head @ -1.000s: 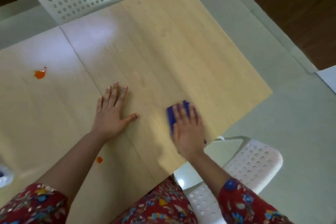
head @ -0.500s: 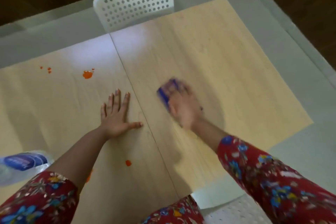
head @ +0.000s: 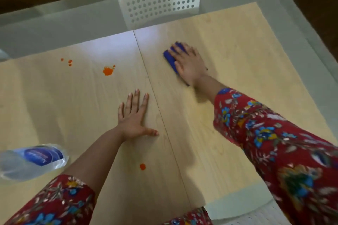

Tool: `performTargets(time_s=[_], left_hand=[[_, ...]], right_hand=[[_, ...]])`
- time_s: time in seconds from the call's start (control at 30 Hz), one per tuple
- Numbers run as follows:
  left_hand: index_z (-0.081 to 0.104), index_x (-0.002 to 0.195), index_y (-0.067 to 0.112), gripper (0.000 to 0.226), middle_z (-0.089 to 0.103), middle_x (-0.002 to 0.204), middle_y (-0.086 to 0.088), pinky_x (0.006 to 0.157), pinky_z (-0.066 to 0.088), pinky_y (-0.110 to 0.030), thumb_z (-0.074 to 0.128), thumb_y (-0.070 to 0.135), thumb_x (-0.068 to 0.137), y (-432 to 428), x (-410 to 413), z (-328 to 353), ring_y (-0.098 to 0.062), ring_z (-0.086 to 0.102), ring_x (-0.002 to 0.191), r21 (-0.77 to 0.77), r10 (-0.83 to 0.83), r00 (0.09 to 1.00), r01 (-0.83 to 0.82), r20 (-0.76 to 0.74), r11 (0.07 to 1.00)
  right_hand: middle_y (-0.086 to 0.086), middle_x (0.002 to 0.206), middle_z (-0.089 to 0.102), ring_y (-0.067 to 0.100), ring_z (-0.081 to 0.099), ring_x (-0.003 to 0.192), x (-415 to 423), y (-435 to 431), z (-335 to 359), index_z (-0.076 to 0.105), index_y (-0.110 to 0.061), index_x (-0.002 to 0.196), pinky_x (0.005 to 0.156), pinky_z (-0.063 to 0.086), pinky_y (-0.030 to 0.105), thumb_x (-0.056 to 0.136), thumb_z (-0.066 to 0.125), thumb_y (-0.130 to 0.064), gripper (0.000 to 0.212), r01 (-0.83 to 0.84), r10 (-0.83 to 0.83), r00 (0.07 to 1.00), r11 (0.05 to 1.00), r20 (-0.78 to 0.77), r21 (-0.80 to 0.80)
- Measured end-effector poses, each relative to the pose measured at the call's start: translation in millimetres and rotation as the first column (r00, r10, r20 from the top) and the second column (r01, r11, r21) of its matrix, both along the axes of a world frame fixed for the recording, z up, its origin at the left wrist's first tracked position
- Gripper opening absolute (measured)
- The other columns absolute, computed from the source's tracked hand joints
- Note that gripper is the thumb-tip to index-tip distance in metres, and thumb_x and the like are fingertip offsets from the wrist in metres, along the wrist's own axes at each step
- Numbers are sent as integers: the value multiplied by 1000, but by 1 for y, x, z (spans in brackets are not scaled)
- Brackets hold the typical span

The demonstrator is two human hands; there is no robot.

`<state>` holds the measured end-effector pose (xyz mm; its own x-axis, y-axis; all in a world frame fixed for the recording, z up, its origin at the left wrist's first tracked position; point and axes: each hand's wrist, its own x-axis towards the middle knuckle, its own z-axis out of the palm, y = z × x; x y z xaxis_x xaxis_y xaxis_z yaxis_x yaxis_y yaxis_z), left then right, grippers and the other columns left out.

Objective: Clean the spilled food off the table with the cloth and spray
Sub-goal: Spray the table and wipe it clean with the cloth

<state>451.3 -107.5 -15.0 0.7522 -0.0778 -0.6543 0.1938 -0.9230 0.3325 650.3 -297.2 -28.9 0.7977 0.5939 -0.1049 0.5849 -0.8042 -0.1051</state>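
Note:
My right hand presses flat on a folded blue cloth on the right half of the pale wooden table; the cloth shows past my fingertips and along the hand's left side. My left hand rests flat with spread fingers just left of the table's centre seam. An orange food blot lies on the left half, with three small drops further left. Another orange spot sits near my left forearm. A clear spray bottle with a blue label stands at the left edge.
A white perforated chair is pushed in at the table's far side. Part of a second white chair shows at the near right edge. Grey floor surrounds the table.
My right hand has slid the cloth away from me, toward the table's far edge. The view has shifted so more of the left half and the bottle show. My left hand stays put.

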Motion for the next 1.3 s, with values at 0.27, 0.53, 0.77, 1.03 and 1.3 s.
performTargets(time_s=[0.27,0.53,0.77,1.03,1.3], left_hand=[[-31,143,36,133,-50,142,7,112,-20,-43,70,70,64,-1,-3,-2,-16,-42,134,30,10,998,-12,57,999],[-21,149,33,125,-39,151,5,114,-17,-43,70,65,69,-3,-13,-3,-16,-34,140,-7,60,987,-60,151,998],[4,154,28,78,-9,161,7,119,4,-39,50,47,94,-23,-94,0,-17,-4,149,-20,-32,940,41,339,999],[-1,154,31,74,-14,160,9,120,3,-36,42,51,96,-33,-129,0,-14,-8,148,8,-77,943,79,325,997],[14,153,31,65,3,161,9,121,13,-34,44,45,97,-26,-124,1,-13,8,148,26,-95,924,92,371,995]], right_hand=[[-7,159,23,22,11,150,-221,-126,-8,31,-28,151,119,16,49,101,35,-32,50,-582,589,798,808,-124,94],[4,156,32,29,26,145,-173,-107,-11,31,-25,150,115,21,48,97,30,-31,54,176,-178,983,984,45,42],[-7,160,18,22,10,150,-324,-166,-11,25,-32,152,118,17,48,102,31,-34,50,-379,382,919,924,-96,45],[2,157,30,27,24,145,-239,-125,-13,33,-23,150,116,23,46,96,25,-33,56,512,-513,858,858,28,53],[-5,160,20,20,15,148,-305,-184,-18,24,-32,152,117,19,46,97,19,-39,55,459,-458,884,888,-90,-18]])
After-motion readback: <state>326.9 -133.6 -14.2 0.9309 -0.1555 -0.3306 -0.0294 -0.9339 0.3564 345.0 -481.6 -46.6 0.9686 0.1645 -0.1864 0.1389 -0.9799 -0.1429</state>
